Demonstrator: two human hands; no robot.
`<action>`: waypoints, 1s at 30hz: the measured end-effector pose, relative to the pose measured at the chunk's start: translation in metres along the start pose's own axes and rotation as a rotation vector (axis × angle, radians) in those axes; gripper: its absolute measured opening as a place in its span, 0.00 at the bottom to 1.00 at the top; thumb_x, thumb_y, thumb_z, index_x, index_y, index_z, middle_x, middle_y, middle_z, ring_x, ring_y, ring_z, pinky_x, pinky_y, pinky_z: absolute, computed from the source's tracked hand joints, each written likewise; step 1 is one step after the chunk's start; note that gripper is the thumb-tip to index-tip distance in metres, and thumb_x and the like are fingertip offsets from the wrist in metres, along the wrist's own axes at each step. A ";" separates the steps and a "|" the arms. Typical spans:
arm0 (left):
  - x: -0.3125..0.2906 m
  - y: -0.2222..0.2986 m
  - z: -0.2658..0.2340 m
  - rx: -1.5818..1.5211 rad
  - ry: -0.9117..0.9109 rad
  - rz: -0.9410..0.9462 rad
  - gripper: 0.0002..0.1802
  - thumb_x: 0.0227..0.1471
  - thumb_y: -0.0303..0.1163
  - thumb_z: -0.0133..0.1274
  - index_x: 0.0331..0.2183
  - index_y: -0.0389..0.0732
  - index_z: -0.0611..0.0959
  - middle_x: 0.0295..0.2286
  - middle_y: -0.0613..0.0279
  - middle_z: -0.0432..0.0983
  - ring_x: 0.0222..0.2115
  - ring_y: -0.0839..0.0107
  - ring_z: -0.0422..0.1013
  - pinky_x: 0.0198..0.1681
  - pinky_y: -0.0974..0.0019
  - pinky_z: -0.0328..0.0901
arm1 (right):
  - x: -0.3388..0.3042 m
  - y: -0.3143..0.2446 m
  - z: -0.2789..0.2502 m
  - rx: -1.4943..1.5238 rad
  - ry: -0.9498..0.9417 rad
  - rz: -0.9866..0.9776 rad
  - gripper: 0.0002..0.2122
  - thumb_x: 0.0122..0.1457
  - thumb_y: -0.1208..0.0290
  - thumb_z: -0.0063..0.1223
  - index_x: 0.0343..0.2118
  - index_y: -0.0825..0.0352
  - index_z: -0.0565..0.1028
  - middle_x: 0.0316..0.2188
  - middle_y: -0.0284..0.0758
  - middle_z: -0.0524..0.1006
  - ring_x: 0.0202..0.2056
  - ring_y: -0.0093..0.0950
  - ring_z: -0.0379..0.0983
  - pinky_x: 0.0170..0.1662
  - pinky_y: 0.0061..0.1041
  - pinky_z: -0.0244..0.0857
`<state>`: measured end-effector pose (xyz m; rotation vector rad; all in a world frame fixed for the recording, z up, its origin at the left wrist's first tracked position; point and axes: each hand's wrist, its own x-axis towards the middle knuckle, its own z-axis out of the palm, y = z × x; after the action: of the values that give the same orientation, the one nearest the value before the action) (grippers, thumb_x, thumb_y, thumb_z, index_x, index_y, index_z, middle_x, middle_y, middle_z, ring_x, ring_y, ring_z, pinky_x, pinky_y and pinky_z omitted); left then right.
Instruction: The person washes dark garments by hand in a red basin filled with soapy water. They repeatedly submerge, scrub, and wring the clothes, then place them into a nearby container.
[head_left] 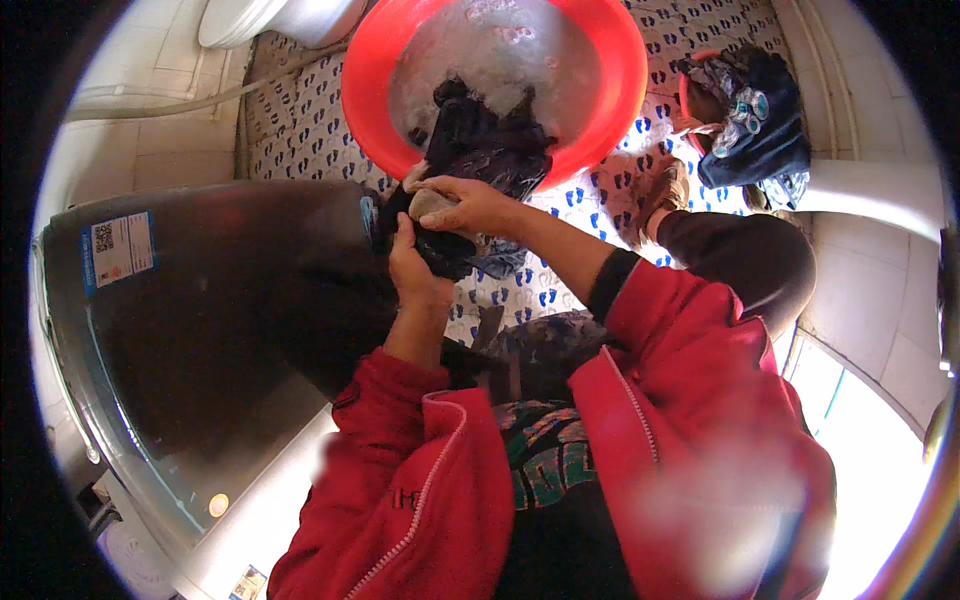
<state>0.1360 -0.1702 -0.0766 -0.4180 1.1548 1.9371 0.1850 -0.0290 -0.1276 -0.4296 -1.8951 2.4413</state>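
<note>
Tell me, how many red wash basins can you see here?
2. A big red basin of soapy water sits before the hands; a smaller one, heaped with clothes, stands at right, mostly hidden. Others may be out of view.

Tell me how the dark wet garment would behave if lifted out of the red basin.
The dark garment drapes limply over the red basin rim, so it is likely floppy. Soaked with sudsy water, it is probably heavy, dripping and slippery in the left hand and right hand.

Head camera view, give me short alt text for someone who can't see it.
Both hands, left hand and right hand, grip a wet dark garment hanging over the rim of a red basin of soapy water; the right hand also holds a pale bar, possibly soap.
</note>
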 end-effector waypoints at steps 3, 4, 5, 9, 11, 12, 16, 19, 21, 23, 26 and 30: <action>-0.013 -0.004 0.025 0.025 -0.109 -0.057 0.26 0.67 0.48 0.42 0.56 0.41 0.74 0.50 0.56 0.76 0.48 0.55 0.75 0.52 0.49 0.70 | 0.008 0.035 -0.025 -0.338 0.215 0.193 0.27 0.52 0.64 0.69 0.55 0.63 0.74 0.48 0.36 0.79 0.45 0.28 0.76 0.50 0.31 0.69; -0.015 -0.007 0.029 0.035 -0.175 -0.059 0.26 0.67 0.48 0.42 0.56 0.41 0.74 0.50 0.56 0.76 0.48 0.55 0.75 0.52 0.49 0.70 | -0.002 0.032 -0.037 -0.707 0.321 0.244 0.25 0.51 0.66 0.69 0.53 0.62 0.75 0.48 0.35 0.79 0.43 0.28 0.76 0.50 0.32 0.70; -0.016 -0.008 0.030 0.040 -0.183 -0.068 0.25 0.67 0.47 0.43 0.56 0.41 0.74 0.49 0.55 0.77 0.48 0.55 0.75 0.53 0.49 0.70 | -0.003 0.053 -0.057 -0.498 0.335 0.130 0.22 0.52 0.70 0.67 0.51 0.64 0.75 0.49 0.33 0.79 0.45 0.29 0.76 0.50 0.32 0.69; -0.016 0.004 0.047 -0.008 -0.229 -0.032 0.27 0.67 0.48 0.43 0.56 0.39 0.74 0.51 0.54 0.75 0.50 0.54 0.74 0.55 0.49 0.69 | -0.044 0.034 -0.109 0.336 0.332 0.084 0.24 0.54 0.67 0.67 0.53 0.65 0.72 0.37 0.31 0.78 0.35 0.26 0.75 0.39 0.27 0.70; -0.012 0.005 0.051 -0.056 -0.281 -0.033 0.27 0.67 0.48 0.41 0.56 0.38 0.74 0.51 0.53 0.75 0.50 0.54 0.74 0.56 0.49 0.68 | -0.079 0.013 -0.126 0.492 0.302 0.113 0.25 0.56 0.68 0.64 0.56 0.65 0.69 0.36 0.30 0.76 0.32 0.24 0.74 0.32 0.27 0.70; -0.009 0.005 0.055 -0.075 -0.311 -0.042 0.27 0.68 0.49 0.41 0.55 0.37 0.74 0.51 0.52 0.75 0.50 0.54 0.74 0.56 0.49 0.68 | -0.091 0.010 -0.133 0.498 0.281 0.115 0.26 0.56 0.68 0.63 0.57 0.64 0.68 0.36 0.29 0.75 0.31 0.24 0.73 0.30 0.28 0.69; -0.002 -0.001 0.072 0.028 -0.223 0.064 0.27 0.68 0.49 0.38 0.53 0.36 0.75 0.49 0.50 0.76 0.49 0.52 0.74 0.56 0.47 0.67 | -0.109 -0.015 -0.078 0.594 0.152 -0.119 0.29 0.55 0.65 0.65 0.59 0.59 0.68 0.44 0.30 0.76 0.40 0.25 0.73 0.41 0.23 0.69; 0.010 -0.001 0.054 -0.102 -0.324 -0.004 0.26 0.68 0.48 0.38 0.52 0.37 0.76 0.48 0.50 0.77 0.48 0.52 0.75 0.56 0.48 0.68 | -0.091 -0.032 0.016 0.343 0.419 -0.191 0.36 0.50 0.76 0.70 0.62 0.59 0.64 0.42 0.28 0.74 0.42 0.22 0.72 0.44 0.26 0.69; 0.000 -0.009 0.070 -0.044 -0.186 -0.048 0.28 0.68 0.50 0.38 0.53 0.36 0.75 0.49 0.50 0.76 0.48 0.52 0.75 0.56 0.47 0.67 | -0.072 0.019 -0.009 0.470 0.538 -0.104 0.24 0.53 0.71 0.67 0.53 0.61 0.70 0.39 0.28 0.75 0.39 0.23 0.72 0.41 0.25 0.68; -0.011 -0.009 0.070 -0.034 -0.246 -0.088 0.29 0.68 0.50 0.37 0.54 0.36 0.74 0.50 0.49 0.75 0.49 0.52 0.74 0.57 0.46 0.67 | -0.069 0.060 -0.040 0.575 0.499 0.129 0.18 0.53 0.69 0.67 0.46 0.60 0.73 0.32 0.27 0.75 0.32 0.23 0.71 0.33 0.23 0.66; -0.015 -0.003 0.080 -0.066 -0.441 -0.176 0.30 0.69 0.50 0.34 0.56 0.35 0.72 0.52 0.47 0.74 0.51 0.50 0.72 0.58 0.44 0.66 | -0.103 0.150 -0.081 0.068 0.453 -0.113 0.12 0.53 0.70 0.65 0.39 0.60 0.74 0.24 0.28 0.72 0.21 0.22 0.67 0.22 0.24 0.60; -0.009 0.003 0.067 -0.221 -0.534 -0.185 0.31 0.68 0.50 0.35 0.57 0.35 0.71 0.53 0.46 0.73 0.53 0.48 0.71 0.59 0.43 0.64 | -0.112 0.133 -0.060 0.576 0.532 0.460 0.09 0.56 0.67 0.61 0.37 0.59 0.73 0.20 0.28 0.70 0.16 0.23 0.66 0.18 0.26 0.60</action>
<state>0.1476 -0.1186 -0.0343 -0.1007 0.5430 1.8604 0.3267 -0.0276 -0.2456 -1.4081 -0.9085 2.5858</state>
